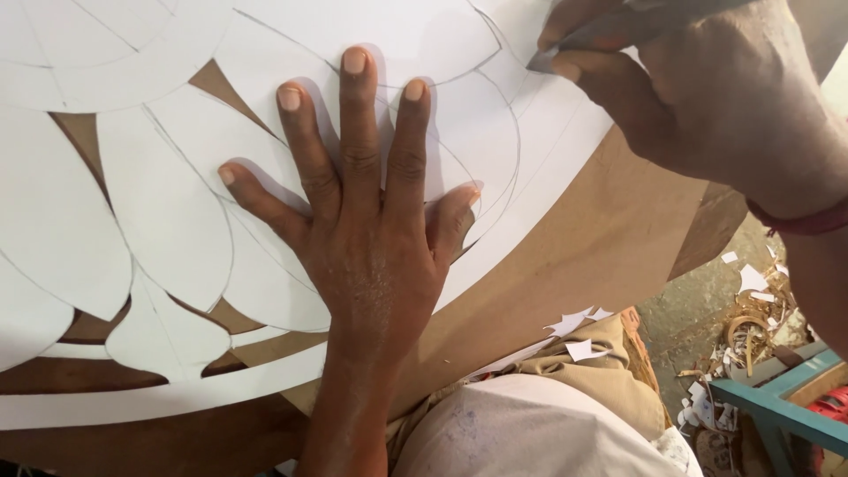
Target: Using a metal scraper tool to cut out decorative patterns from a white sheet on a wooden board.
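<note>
In the head view, you are pressing your left hand (371, 212) flat on the white sheet (177, 212), fingers spread apart over the pencilled petal shapes, and the sheet is lying on the brown board (583, 238) that is showing through its cut-out gaps. You are gripping a grey blade (574, 44) in your right hand (707, 88), fingers closed tightly around it, its tip touching the sheet near the top edge. White scraps (579, 340) are lying on your lap and on the floor beside a teal frame (777, 411).
</note>
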